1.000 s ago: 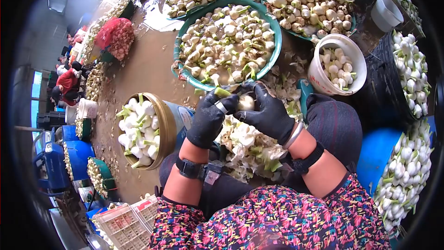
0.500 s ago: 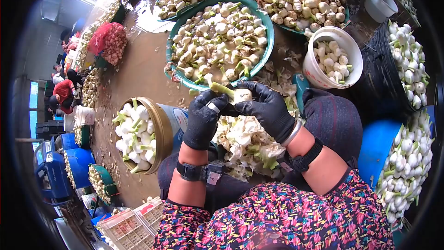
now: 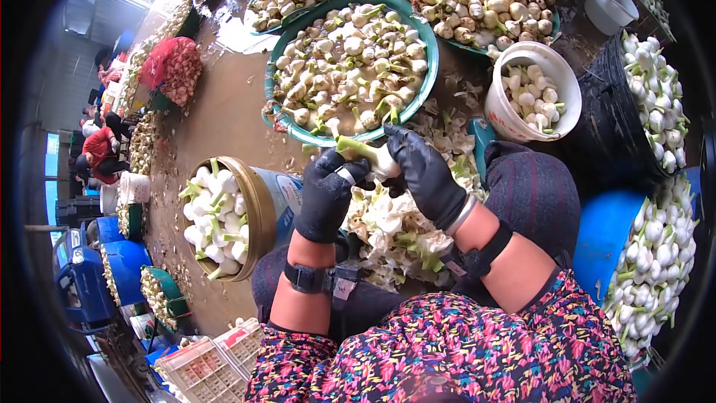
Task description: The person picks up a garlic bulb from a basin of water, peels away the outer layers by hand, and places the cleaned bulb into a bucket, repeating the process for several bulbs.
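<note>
A garlic bulb (image 3: 382,162) with a green stem is held between my two black-gloved hands. My left hand (image 3: 325,195) is closed around the stem end. On the bulb's other side, my right hand (image 3: 426,179) has its fingers pressed against the bulb; its thumb is partly hidden. Beneath both hands lies a heap of pale garlic skins (image 3: 395,235). Just beyond them stands a green tub (image 3: 270,97) full of unpeeled garlic.
To the left, a tilted bucket (image 3: 261,216) holds clean white garlic. A white bucket (image 3: 498,108) of garlic stands right of the tub. Further right are a black container (image 3: 597,108) and a blue tub (image 3: 608,242) of garlic. A person in red (image 3: 101,148) sits far left.
My right hand has turned, its fingers shifting over the bulb's side. The bulb has tilted and shows whiter. My left hand keeps its hold on the stem.
</note>
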`<action>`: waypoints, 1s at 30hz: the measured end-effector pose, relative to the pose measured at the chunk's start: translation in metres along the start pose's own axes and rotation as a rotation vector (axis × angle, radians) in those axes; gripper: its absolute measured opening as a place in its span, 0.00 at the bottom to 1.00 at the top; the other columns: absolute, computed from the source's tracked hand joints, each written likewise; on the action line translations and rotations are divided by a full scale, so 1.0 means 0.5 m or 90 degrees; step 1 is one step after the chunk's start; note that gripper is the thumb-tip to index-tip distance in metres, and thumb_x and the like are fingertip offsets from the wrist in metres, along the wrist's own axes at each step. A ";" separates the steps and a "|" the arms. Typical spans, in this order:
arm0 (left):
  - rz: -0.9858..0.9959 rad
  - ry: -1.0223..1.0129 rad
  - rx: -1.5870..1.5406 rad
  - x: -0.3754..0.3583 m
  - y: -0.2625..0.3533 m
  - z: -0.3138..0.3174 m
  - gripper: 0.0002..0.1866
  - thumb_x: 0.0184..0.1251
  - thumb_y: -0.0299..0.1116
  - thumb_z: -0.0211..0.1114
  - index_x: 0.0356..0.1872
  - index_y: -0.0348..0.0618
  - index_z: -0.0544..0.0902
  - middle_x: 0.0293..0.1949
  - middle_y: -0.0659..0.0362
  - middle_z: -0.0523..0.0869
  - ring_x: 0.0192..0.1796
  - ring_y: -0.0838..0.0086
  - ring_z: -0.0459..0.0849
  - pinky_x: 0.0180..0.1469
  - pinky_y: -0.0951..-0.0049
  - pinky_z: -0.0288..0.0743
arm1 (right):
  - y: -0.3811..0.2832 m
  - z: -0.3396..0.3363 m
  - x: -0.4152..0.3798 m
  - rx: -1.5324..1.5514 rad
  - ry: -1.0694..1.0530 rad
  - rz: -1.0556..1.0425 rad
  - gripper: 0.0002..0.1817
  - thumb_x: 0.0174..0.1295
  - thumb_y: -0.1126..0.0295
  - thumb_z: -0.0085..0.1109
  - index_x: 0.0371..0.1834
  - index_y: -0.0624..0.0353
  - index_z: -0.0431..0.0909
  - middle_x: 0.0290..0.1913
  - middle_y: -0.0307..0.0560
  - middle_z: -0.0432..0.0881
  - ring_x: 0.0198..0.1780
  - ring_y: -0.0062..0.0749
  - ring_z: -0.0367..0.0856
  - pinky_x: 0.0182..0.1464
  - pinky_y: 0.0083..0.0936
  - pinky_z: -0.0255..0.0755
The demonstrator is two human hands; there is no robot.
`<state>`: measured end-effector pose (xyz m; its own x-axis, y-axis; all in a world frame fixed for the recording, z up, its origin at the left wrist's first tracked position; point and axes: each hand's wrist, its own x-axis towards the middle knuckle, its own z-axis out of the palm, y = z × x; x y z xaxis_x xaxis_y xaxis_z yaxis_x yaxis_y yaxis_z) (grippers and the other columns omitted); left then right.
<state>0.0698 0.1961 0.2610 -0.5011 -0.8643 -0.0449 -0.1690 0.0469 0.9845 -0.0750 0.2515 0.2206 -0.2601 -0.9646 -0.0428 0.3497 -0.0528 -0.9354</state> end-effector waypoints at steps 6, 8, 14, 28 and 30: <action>0.112 0.025 0.258 -0.002 -0.009 0.001 0.07 0.53 0.21 0.58 0.35 0.36 0.80 0.28 0.57 0.81 0.33 0.71 0.80 0.38 0.73 0.73 | -0.004 -0.041 0.014 0.396 -0.224 0.518 0.22 0.66 0.47 0.41 0.42 0.56 0.70 0.27 0.46 0.77 0.20 0.23 0.73 0.20 0.19 0.69; 0.119 0.026 0.292 0.002 -0.008 0.005 0.07 0.52 0.21 0.58 0.34 0.37 0.79 0.28 0.55 0.81 0.34 0.67 0.80 0.37 0.70 0.72 | -0.015 -0.044 0.008 0.471 -0.236 0.585 0.23 0.66 0.47 0.41 0.43 0.57 0.70 0.28 0.47 0.78 0.20 0.23 0.73 0.19 0.17 0.69; 0.194 -0.047 0.440 0.008 -0.055 0.018 0.06 0.53 0.22 0.57 0.32 0.38 0.79 0.29 0.51 0.81 0.33 0.61 0.81 0.35 0.65 0.73 | -0.023 -0.038 0.000 0.565 -0.266 0.655 0.25 0.64 0.44 0.43 0.47 0.56 0.69 0.29 0.53 0.78 0.19 0.26 0.74 0.18 0.16 0.70; 0.044 0.017 0.009 -0.022 -0.003 -0.007 0.05 0.59 0.24 0.56 0.34 0.35 0.79 0.33 0.56 0.80 0.35 0.73 0.82 0.35 0.72 0.77 | -0.028 0.006 0.000 0.044 -0.037 0.100 0.12 0.62 0.63 0.54 0.34 0.62 0.76 0.27 0.39 0.77 0.33 0.26 0.79 0.37 0.23 0.74; 0.215 0.032 0.254 -0.011 -0.018 -0.030 0.06 0.58 0.19 0.55 0.36 0.33 0.78 0.30 0.57 0.81 0.29 0.71 0.81 0.34 0.73 0.79 | -0.049 -0.009 -0.004 -0.384 -0.016 -0.354 0.09 0.57 0.72 0.49 0.37 0.64 0.77 0.31 0.53 0.80 0.34 0.37 0.81 0.38 0.27 0.72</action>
<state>0.0868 0.1927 0.2550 -0.5441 -0.7902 0.2821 -0.3193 0.5059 0.8013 -0.0872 0.2559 0.2419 -0.2299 -0.8444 0.4840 -0.3698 -0.3842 -0.8460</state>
